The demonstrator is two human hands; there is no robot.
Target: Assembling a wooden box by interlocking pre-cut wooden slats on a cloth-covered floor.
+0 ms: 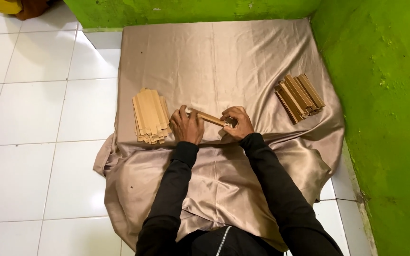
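Both hands, the left hand [186, 126] and right hand [236, 122], close their fingers around the ends of one folded cardboard strip [209, 118] held just above the middle of the satin cloth [224, 61]. Squeezing unevenly could crease it crooked, or slippery cloth could let the flat stack [151, 116] near its left edge slide apart.
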